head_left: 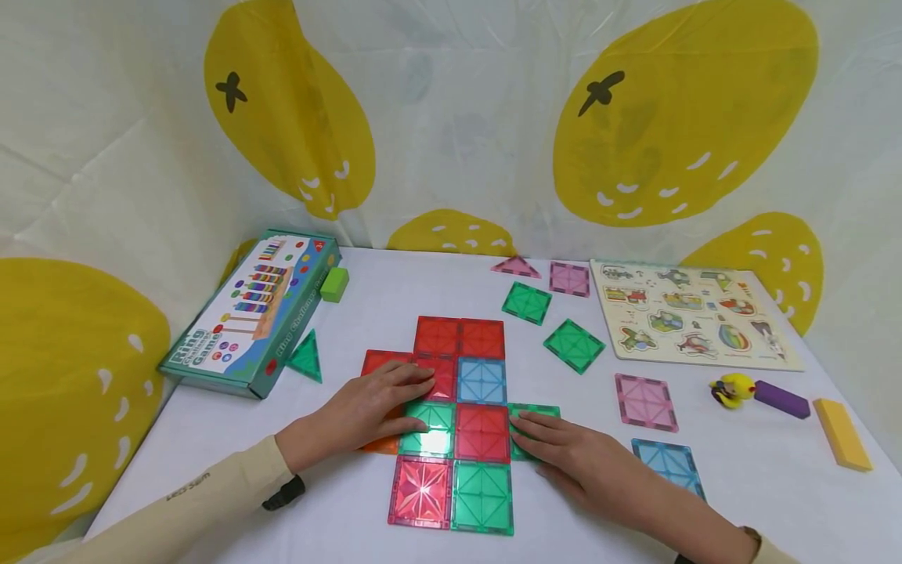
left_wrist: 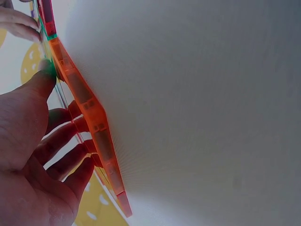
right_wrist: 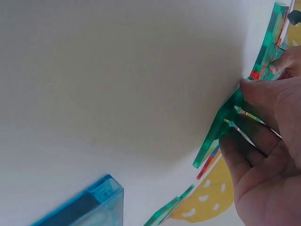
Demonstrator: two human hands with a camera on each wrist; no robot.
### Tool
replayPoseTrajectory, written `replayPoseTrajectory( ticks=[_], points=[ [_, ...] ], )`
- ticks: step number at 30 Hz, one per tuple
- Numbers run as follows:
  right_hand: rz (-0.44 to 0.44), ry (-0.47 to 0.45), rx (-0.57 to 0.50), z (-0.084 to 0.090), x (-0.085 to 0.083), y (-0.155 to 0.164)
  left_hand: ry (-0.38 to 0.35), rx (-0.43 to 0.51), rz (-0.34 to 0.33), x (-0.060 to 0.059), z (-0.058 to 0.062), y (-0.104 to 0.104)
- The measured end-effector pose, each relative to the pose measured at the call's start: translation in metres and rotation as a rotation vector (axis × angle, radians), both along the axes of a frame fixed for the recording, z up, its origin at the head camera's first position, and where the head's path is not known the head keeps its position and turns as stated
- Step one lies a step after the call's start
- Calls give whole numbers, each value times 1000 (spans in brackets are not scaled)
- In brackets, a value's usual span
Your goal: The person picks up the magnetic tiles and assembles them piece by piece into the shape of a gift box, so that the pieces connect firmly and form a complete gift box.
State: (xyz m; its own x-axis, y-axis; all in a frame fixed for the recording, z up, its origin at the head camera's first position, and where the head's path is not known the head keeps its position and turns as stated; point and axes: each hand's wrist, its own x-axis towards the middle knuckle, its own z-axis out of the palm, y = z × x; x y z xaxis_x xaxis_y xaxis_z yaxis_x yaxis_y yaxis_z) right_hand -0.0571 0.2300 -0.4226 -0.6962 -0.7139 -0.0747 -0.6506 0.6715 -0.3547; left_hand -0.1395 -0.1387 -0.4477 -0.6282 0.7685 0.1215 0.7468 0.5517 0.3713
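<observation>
Head view: the left hand (head_left: pixel 366 411) is laid flat, fingers straight, on the orange tile (head_left: pixel 384 443) at the left edge of the tile mat (head_left: pixel 458 415) on the white table (head_left: pixel 740 470); the right hand (head_left: pixel 574 458) is pressed flat on the green tile (head_left: pixel 539 413) at the mat's right edge

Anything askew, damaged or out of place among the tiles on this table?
Nothing damaged or spilled. Two loose green square tiles behind the joined tile patch lie rotated, corners toward the patch. Both hands lie flat on the patch's side tiles.

White table (head_left: pixel 395 290) before creased white backdrop (head_left: pixel 479 117) with big yellow lemon prints (head_left: pixel 676 117).
</observation>
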Motion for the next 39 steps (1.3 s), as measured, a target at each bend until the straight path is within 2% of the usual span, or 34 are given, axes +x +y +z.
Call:
replayPoseTrajectory(
  ticks=[10,16,18,23,27,31,35,39],
  points=[
    [-5,-31,22,2,1,-1,13,21,-8,0,-1,-1],
    [8,77,-10,6,-7,2,11,21,-13,0,-2,0],
    [-40,128,-37,9,-16,6,14,19,-15,-1,-2,0],
    [-248,204,-36,13,-54,18,8,22,-13,0,-3,0],
    [-369,167,37,9,-79,23,-3,24,-15,1,-3,1],
    [-422,101,78,-2,-89,22,-7,17,-19,1,-3,1],
    [-404,66,53,-9,-85,17,1,16,-24,0,-3,1],
    [-335,50,11,-11,-75,10,8,23,-18,-1,-2,-1]
  ],
)
